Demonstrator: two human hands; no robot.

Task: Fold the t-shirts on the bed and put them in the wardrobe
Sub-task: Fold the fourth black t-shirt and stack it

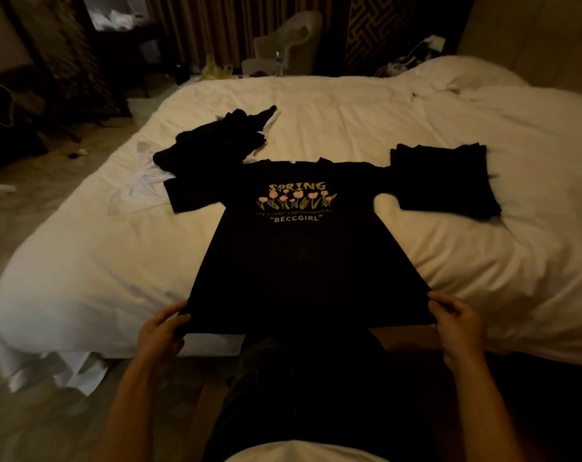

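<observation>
Now, pinching: fingers (170, 311) of the left hand (159, 331) curled round the near left corner of the hem, thumb on top; fingers (445, 303) of the right hand (458, 323) clamped the same way on the near right corner. Gripped at both corners, judging by the taut, straight hem, to draw the cloth flat before any fold.

Stretched between them: a black short-sleeved t-shirt with a yellow-green "SPRING" print and pink tulips (296, 261), face up on the bed, collar at the far end, sleeves spread to either side, hem held up at the near edge of the mattress. Soft, matte and limp, with barely a wrinkle across the body.

Underneath, a wide bed with a rumpled white duvet (366, 108), puffy and creased. Right against the sleeve on the right hand's side, a squared stack of folded black t-shirts (443, 178), apparently finished and parked within reach; overlap hard to tell in the dim light. Beyond the other sleeve, a loose heap of black garments (216, 141), crumpled and peaked, presumably next in line. Under that heap, some flat white cloth (139, 191), not identifiable.

No wardrobe in view. Probably midway: smoothing first, then folding and stacking.
</observation>
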